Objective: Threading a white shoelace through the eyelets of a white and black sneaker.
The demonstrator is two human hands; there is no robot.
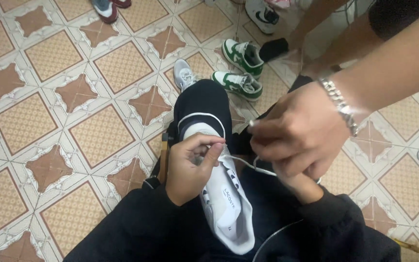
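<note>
White sneaker (226,204) under left hand (187,167); lace (248,164) pinched.

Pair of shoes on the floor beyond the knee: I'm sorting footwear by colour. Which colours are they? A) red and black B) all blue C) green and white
C: the pair of shoes on the tiled floor shows green panels on white, unlike the white shoe that the left hand grips.
</note>
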